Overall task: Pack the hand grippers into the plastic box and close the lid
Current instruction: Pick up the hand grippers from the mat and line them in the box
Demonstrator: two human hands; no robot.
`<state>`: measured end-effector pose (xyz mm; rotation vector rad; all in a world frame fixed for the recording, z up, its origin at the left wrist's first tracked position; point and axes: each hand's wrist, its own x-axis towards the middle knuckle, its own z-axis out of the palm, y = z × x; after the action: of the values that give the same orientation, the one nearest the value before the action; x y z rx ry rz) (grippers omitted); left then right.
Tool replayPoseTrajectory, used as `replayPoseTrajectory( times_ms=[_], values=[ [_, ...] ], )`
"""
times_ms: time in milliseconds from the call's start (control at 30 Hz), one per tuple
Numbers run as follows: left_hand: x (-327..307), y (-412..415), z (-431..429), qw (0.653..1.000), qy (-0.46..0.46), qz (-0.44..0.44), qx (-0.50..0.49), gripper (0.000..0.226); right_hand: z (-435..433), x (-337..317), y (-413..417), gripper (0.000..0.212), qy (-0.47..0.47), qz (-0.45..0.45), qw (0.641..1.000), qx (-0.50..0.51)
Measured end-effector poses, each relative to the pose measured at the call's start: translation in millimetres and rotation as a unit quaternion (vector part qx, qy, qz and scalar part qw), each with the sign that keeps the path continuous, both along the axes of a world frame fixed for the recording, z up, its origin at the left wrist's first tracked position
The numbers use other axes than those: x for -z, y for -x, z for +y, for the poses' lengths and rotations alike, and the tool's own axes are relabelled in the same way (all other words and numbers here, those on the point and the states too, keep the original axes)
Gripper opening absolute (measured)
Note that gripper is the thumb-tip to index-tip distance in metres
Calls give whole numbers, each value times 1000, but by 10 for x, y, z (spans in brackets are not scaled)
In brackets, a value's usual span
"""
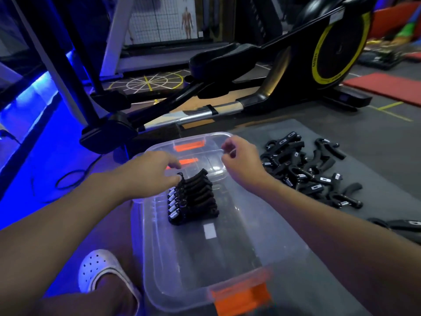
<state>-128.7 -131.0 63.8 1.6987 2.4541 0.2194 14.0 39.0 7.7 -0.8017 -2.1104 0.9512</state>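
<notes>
A clear plastic box [239,254] with orange latches stands on the floor in front of me. Inside it, several black hand grippers [193,199] with silver springs are lined up in a row. My left hand [150,172] reaches over the box's left rim, its fingertips touching the far end of that row. My right hand [239,163] hovers over the far right corner of the box with loosely curled fingers, holding nothing. A pile of loose black hand grippers [309,172] lies on the grey mat to the right. I see no lid apart from the box.
A black and yellow elliptical trainer [296,71] stands just behind the box. My foot in a white perforated clog [100,270] rests left of the box. A cable [68,179] loops on the blue-lit floor at left. Red mats [387,87] lie far right.
</notes>
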Motion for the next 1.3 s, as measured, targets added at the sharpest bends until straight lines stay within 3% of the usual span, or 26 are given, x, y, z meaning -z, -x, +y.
replayPoseTrajectory(
  times_ms=[100,300,500,600,667,867,1300],
  values=[
    [61,-301,179,999,-27,-24,27,30,215,-152,-359,16,5,7,999,32],
    [225,-908,516,989,-91,-39,106,39,716,400,-1295,15,33,-101,981,163],
    [321,-1315,840,987,-53,-55,140,70,951,1241,-2070,7,87,-250,949,169],
    [387,-1373,956,989,-27,-32,141,76,1040,1416,-2224,51,97,-315,932,149],
    [416,-1366,1007,990,-19,-26,140,77,1093,1465,-2245,68,107,-300,933,169],
    [427,-1309,1072,990,-16,-27,137,80,1180,1648,-2039,92,86,-280,936,196],
    [433,-1303,1065,990,-12,-24,140,82,1075,1875,-1919,94,46,-285,929,230]
  ],
)
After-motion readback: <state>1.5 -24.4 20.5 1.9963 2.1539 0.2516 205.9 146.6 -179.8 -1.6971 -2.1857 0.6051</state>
